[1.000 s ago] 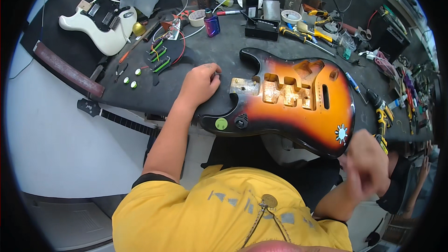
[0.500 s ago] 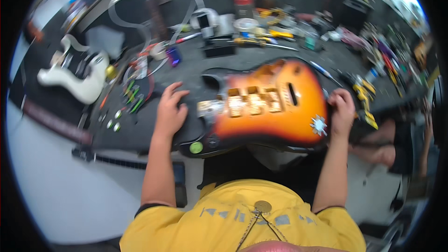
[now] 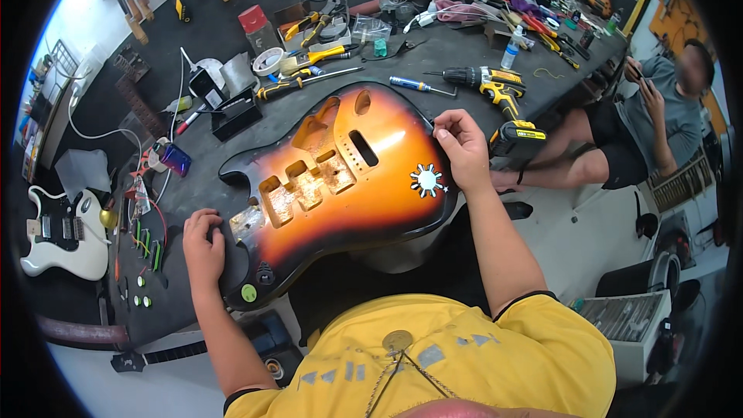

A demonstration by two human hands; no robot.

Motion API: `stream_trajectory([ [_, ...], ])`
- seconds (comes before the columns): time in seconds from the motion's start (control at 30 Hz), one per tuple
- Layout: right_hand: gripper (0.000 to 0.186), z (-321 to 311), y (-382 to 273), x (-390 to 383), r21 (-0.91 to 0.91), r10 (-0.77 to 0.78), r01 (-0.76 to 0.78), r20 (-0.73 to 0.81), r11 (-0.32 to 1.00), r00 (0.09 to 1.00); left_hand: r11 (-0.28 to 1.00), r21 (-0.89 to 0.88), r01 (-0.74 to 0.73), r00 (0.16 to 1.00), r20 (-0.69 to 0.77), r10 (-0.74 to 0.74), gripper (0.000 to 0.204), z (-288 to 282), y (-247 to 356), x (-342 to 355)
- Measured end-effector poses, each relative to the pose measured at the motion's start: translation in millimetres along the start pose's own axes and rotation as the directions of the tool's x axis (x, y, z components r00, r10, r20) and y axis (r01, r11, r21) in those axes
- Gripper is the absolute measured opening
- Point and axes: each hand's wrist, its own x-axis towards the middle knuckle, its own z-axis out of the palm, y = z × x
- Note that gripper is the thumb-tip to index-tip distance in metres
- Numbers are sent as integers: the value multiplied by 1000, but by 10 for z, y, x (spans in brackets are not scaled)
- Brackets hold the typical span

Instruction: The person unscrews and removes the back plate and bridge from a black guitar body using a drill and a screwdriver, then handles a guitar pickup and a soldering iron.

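A sunburst electric guitar body [image 3: 364, 201], orange with a dark edge, lies face up over the front edge of the dark workbench. Its pickup cavities are bare, and a star-shaped white sticker [image 3: 427, 180] marks its lower right. Beside the neck pocket [image 3: 246, 222] rests my left hand [image 3: 203, 249], fingers loosely bent and thumb apart, holding nothing. My right hand [image 3: 464, 151] is at the body's right end, thumb and forefinger pinched together near the rim. Whatever may be between those fingertips is too small to make out.
A yellow-black cordless drill [image 3: 499, 93] lies beyond my right hand, near a blue-handled screwdriver [image 3: 418, 85]. A white guitar body [image 3: 66, 232] is at the far left. Small green-white parts [image 3: 143, 294] lie left of my hand. Another person [image 3: 658, 116] sits at right.
My view has swung to the right, so the guitar body appears slanted and farther left. My right hand's thumb and forefinger now show pinched. My left hand's fingers look less spread.
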Motion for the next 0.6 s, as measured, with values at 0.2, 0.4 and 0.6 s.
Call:
stream_trajectory([
  [0.2,13,51,-59,4,-33,3,-3,17,999,1000,999,-4,45,999,17,-45,19,-11,-40,-1],
  [0.4,14,19,-14,-7,-43,-2,2,-1,999,1000,999,13,51,998,34,-51,19,-14,-22,31],
  [0.6,14,49,-42,-6,-43,-13,13,-6,999,1000,997,-7,70,997,44,-70,19,-30,-13,33],
])
